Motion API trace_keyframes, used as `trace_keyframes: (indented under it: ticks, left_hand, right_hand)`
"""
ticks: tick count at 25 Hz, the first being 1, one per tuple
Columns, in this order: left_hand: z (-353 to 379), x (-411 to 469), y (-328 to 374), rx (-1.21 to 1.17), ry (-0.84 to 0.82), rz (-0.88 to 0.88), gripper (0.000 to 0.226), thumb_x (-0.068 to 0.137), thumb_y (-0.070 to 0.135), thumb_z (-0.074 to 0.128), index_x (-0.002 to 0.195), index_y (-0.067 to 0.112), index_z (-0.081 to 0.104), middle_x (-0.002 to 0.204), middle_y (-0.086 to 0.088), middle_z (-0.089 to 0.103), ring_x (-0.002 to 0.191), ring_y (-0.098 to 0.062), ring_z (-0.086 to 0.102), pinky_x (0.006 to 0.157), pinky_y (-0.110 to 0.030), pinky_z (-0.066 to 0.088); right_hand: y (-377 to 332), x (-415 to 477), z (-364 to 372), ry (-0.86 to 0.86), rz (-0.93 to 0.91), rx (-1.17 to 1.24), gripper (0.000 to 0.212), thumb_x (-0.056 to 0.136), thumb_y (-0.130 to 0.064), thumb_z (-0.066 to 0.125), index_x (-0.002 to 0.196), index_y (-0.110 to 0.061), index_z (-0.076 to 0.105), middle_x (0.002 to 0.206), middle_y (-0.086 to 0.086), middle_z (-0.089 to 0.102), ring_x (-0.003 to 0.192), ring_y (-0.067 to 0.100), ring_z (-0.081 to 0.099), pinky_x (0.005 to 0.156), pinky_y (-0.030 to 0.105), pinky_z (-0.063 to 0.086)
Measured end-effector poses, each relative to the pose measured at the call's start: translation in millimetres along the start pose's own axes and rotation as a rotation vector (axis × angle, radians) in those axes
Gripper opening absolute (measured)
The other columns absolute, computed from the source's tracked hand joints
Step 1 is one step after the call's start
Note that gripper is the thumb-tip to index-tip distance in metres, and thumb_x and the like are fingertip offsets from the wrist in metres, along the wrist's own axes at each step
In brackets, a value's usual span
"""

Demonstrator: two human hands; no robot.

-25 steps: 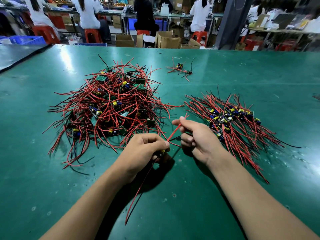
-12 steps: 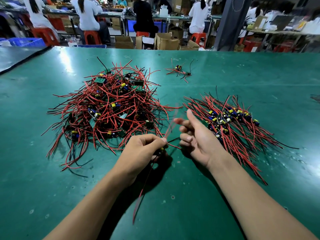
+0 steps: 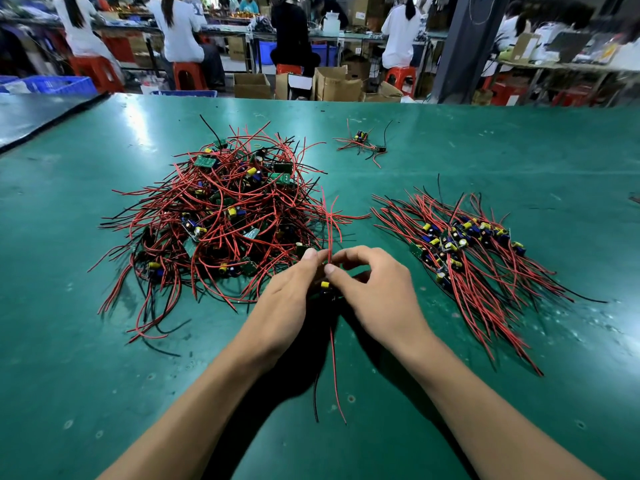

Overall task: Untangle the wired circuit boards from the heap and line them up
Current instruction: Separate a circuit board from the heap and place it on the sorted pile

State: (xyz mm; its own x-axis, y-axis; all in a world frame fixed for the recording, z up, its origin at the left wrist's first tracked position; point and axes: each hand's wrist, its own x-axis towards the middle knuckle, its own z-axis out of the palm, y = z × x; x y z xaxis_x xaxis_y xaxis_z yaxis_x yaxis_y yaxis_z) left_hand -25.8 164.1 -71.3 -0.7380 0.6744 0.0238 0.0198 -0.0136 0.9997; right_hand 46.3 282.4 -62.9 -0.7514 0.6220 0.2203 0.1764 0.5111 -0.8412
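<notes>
The green table (image 3: 86, 341) carries everything, and the biggest thing on it is the heap (image 3: 225, 220), a tangle of red and black wire with boards buried in it, lying ahead of you and to your left. To your right sits the lined-up row (image 3: 464, 251), its boards in a band across the middle and its wires combed on a slant from far-left to near-right. A small stray cluster (image 3: 363, 143) lies well apart at the far side.

Your hands meet just this side of the heap's near edge. Your left hand (image 3: 287, 296) is curled round one board (image 3: 325, 285), of which only a yellow capacitor shows between your hands; the rest is hidden. Your right hand (image 3: 377, 289) pinches that board's red leads (image 3: 329, 230) between thumb and forefinger, just above the board. Those leads stand up and away from you, crossing the fringe of the heap, though whether they are snagged there I cannot tell. The trailing leads (image 3: 334, 358) hang back toward you, one red, one black.

So the board's long axis runs straight away from you, while the row lies to the right of your grip, nearer your right hand, and slants. I'd judge the placement needs a carry rightward and a turn to match that slant
</notes>
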Motion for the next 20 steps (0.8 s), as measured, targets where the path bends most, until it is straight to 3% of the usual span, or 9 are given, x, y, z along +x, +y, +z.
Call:
trace_keyframes:
  ticks: [2, 5, 8, 10, 11, 13, 15, 17, 20]
  left_hand:
    - [0, 0, 1, -0.076, 0.059, 0.000, 0.034, 0.101, 0.047, 0.039, 0.113, 0.034, 0.068, 0.112, 0.023, 0.070, 0.113, 0.003, 0.061, 0.098, -0.021, 0.047]
    - [1, 1, -1, -0.224, 0.088, -0.073, 0.035, 0.099, 0.049, 0.041, 0.118, 0.033, 0.065, 0.124, 0.010, 0.068, 0.118, -0.018, 0.062, 0.106, -0.040, 0.046]
    - [3, 0, 0, -0.315, 0.074, -0.046, 0.035, 0.100, 0.042, 0.043, 0.124, 0.026, 0.061, 0.128, 0.003, 0.065, 0.118, -0.017, 0.063, 0.108, -0.043, 0.044]
    - [0, -1, 0, -0.043, 0.121, 0.103, 0.033, 0.100, 0.034, 0.050, 0.130, 0.023, 0.059, 0.127, 0.005, 0.064, 0.112, -0.009, 0.063, 0.105, -0.035, 0.045]
    - [-4, -2, -1, 0.212, 0.177, 0.224, 0.032, 0.099, 0.030, 0.055, 0.130, 0.023, 0.059, 0.125, 0.007, 0.062, 0.102, -0.004, 0.063, 0.099, -0.027, 0.047]
    - [-12, -2, -3, 0.580, 0.326, 0.394, 0.031, 0.094, 0.020, 0.063, 0.125, 0.021, 0.063, 0.117, 0.005, 0.055, 0.078, -0.008, 0.059, 0.085, -0.020, 0.046]
    - [-18, -2, -4, 0.702, 0.410, 0.368, 0.029, 0.091, 0.017, 0.064, 0.121, 0.018, 0.064, 0.115, 0.002, 0.051, 0.069, -0.010, 0.050, 0.083, -0.027, 0.046]
    - [-21, -2, -6, 0.783, 0.406, 0.245, 0.034, 0.091, 0.018, 0.064, 0.124, 0.018, 0.061, 0.119, 0.000, 0.049, 0.075, -0.015, 0.051, 0.085, -0.032, 0.048]
    - [-22, 0, -8, 0.868, 0.341, 0.152, 0.046, 0.090, 0.020, 0.063, 0.135, 0.022, 0.052, 0.130, -0.003, 0.050, 0.096, -0.025, 0.057, 0.093, -0.035, 0.046]
  right_hand:
    - [-2, -3, 4, -0.024, 0.001, 0.002, 0.024, 0.083, -0.030, 0.079, 0.104, -0.023, 0.071, 0.101, -0.002, 0.064, 0.070, 0.005, 0.061, 0.068, 0.008, 0.043]
    - [-3, -6, 8, -0.081, -0.009, 0.041, 0.031, 0.078, -0.025, 0.083, 0.099, -0.035, 0.063, 0.085, -0.009, 0.062, 0.058, -0.002, 0.054, 0.061, 0.009, 0.042]
    - [-1, -1, 5, 0.026, -0.025, 0.105, 0.026, 0.081, -0.016, 0.080, 0.099, -0.029, 0.065, 0.072, -0.012, 0.064, 0.055, -0.003, 0.056, 0.059, 0.008, 0.043]
    - [2, 9, -5, 0.191, -0.040, 0.133, 0.019, 0.084, -0.012, 0.076, 0.096, -0.024, 0.066, 0.078, -0.014, 0.066, 0.058, -0.006, 0.057, 0.061, 0.005, 0.042]
    - [5, 16, -13, 0.279, -0.034, 0.144, 0.017, 0.085, -0.011, 0.074, 0.094, -0.023, 0.067, 0.080, -0.014, 0.066, 0.060, -0.006, 0.056, 0.063, 0.004, 0.041]
    - [13, 26, -30, 0.408, 0.026, 0.155, 0.011, 0.087, -0.012, 0.071, 0.094, -0.019, 0.068, 0.084, -0.011, 0.068, 0.064, -0.001, 0.057, 0.067, 0.007, 0.042]
    - [26, 31, -43, 0.453, 0.077, -0.056, 0.016, 0.090, -0.016, 0.068, 0.106, -0.015, 0.069, 0.103, 0.001, 0.067, 0.089, 0.014, 0.058, 0.083, 0.019, 0.042]
    - [33, 29, -45, 0.434, 0.048, -0.421, 0.030, 0.091, -0.021, 0.067, 0.121, -0.015, 0.066, 0.120, 0.008, 0.057, 0.112, 0.027, 0.047, 0.098, 0.033, 0.036]
    - [29, 24, -31, 0.328, -0.209, -0.457, 0.025, 0.091, -0.018, 0.067, 0.115, -0.012, 0.070, 0.114, 0.005, 0.057, 0.110, 0.026, 0.050, 0.095, 0.032, 0.038]
